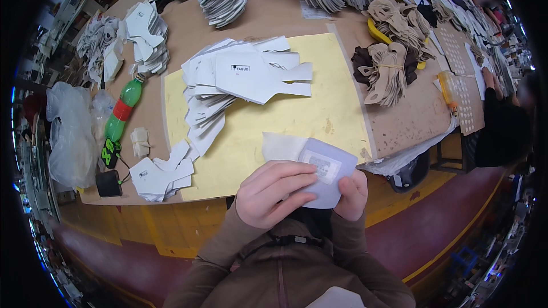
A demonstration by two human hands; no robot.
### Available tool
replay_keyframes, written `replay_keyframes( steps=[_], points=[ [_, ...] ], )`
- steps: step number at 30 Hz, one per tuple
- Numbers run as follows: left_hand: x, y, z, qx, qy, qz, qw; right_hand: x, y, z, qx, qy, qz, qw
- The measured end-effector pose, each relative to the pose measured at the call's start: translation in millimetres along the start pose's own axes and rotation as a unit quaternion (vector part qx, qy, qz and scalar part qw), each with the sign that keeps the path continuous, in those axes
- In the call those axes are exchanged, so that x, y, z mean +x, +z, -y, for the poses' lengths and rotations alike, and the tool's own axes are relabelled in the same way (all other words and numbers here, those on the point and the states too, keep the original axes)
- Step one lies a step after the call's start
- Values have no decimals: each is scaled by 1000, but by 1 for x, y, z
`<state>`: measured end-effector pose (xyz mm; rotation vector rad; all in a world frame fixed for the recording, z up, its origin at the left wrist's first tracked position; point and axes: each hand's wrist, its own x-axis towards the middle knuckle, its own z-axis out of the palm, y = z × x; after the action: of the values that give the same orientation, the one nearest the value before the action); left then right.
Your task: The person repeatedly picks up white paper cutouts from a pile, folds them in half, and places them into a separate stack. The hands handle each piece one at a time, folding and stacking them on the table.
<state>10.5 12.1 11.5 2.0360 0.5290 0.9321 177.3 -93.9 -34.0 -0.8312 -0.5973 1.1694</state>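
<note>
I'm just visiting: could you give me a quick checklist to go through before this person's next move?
1. Right hand gripping the pale piece: ok, at its right edge.
2. Left hand on the piece: ok, fingers lie across its front.
3. Printed label fully visible: not ok, fingers cover part.
4. White cut pieces stacked evenly: not ok, fanned out on the yellow sheet.
5. Green bottle off the sheet: ok.
6. Bottle cap tight: cannot tell.

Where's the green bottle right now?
In head view, the green bottle is at the left of the table, between the clear plastic bag and yellow sheet, just below a stack of white pieces.
</note>
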Motion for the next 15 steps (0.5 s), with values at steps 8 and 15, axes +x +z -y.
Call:
replay_keyframes(
  steps=[8, 15],
  points=[
    [18, -18, -13, 86, 85, 65, 990, 5, 7, 30, -284, -54, 106, 951],
    [26, -25, -19, 136, 155, 82, 975, 5, 23, 44, -422, -118, 107, 893]
  ],
)
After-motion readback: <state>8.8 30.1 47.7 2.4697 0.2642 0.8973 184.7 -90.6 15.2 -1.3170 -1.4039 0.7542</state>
